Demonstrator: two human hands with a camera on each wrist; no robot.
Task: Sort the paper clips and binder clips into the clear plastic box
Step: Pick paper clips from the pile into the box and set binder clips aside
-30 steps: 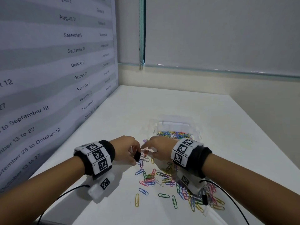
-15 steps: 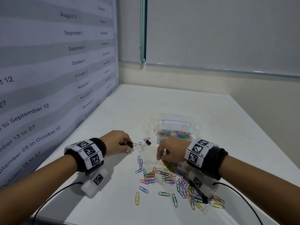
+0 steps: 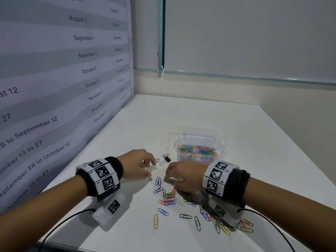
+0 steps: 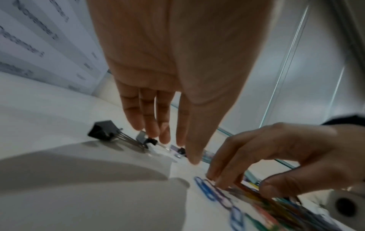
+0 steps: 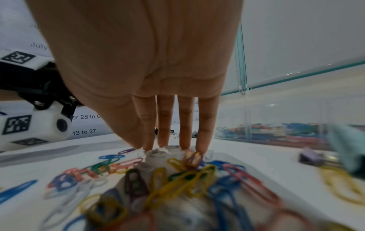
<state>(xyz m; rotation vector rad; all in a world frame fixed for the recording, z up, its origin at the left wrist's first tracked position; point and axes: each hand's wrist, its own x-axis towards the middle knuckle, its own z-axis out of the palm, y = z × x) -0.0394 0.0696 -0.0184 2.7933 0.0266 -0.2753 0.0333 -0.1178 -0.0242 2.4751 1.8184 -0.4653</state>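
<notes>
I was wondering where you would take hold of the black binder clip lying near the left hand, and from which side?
Pinch the black body of the binder clip across its two flat sloped faces, coming from above. It lies on the table with its wire handles trailing flat towards the other clips, so the wedge is the tallest, firmest part; the thin handles would probably swivel. The left hand is nearest.

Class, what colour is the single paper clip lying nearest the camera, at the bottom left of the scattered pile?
Yellow. The lone paper clip shows best in the head view.
</notes>
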